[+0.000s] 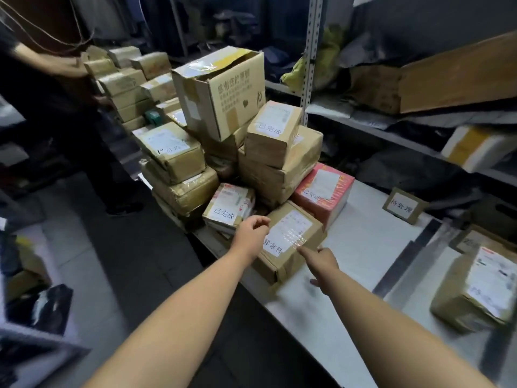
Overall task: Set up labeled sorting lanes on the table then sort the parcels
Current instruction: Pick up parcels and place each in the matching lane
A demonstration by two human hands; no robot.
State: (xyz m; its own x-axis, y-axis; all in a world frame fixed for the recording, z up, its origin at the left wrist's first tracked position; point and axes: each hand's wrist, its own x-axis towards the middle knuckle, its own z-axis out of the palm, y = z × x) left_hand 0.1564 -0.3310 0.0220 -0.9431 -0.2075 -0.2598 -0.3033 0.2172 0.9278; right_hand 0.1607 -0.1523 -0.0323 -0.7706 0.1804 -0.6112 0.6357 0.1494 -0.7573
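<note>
Neither hand grips anything: the left hand (251, 233) lies loosely curled and the right hand (321, 260) presses one straight finger on one brown parcel (291, 242), beside three parcels marked 已完成 (223, 212).

1. Left hand (253, 233) stretched forward on a bare arm; fingers loosely curled, holding nothing;
2. Right hand (321, 263) stretched forward beside it; forefinger straight, pointing ahead.

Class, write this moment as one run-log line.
left hand: curled beside label | right hand: touching clear tape | box: brown, at table edge
</note>
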